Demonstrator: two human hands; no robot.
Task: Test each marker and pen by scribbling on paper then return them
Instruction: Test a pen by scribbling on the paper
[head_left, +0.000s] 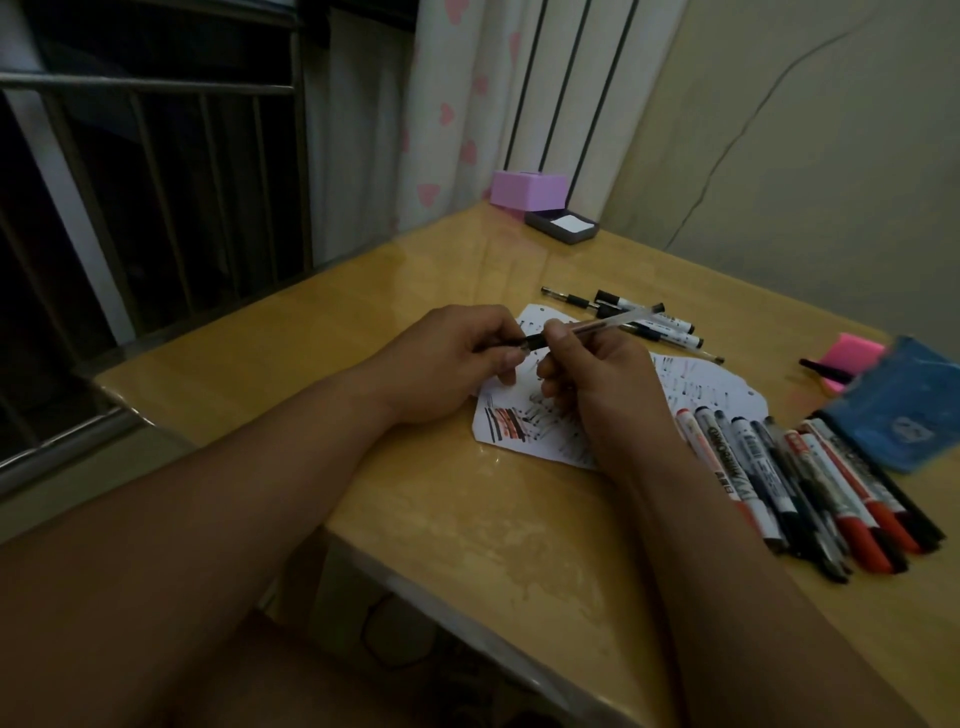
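The right hand (597, 374) is gripping a clear pen (613, 321) over the scribbled paper (519, 431). The left hand (447, 364) is pinching the pen's black end. To the right of the right hand, the markers (810, 478) are showing print too blurred to read.

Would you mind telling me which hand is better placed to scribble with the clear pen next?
Right, probably: the right hand grips the clear pen over the paper; the left hand only pinches its black cap.

Looking like a home bedroom or study corner: pink-heart curtain (449, 111) hanging beside a barred window (156, 166), glossy wooden desk (467, 519) sitting against a cracked painted wall (810, 156), pink box (527, 190) sitting at its far corner.
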